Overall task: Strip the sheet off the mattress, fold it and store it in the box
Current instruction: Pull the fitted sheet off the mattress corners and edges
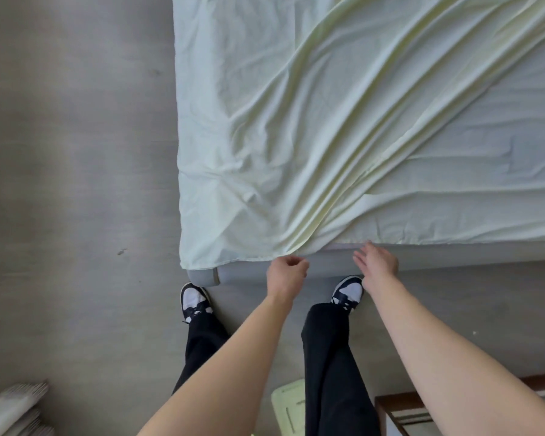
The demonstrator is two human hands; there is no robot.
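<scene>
Pinching sheet (328,136) hem: left hand (286,273) | right hand (376,261) spread | grey floor (76,152)

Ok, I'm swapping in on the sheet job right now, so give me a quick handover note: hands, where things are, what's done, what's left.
Left hand: pinching the sheet edge at the mattress near side.
Right hand: open, fingers spread beside that edge, holding nothing.
Sheet: loose and rumpled, lying over the mattress; folds run to the pinched spot.
Done: sheet seems untucked here.
Left: pull it off, fold, store. Box not clearly in view.
</scene>
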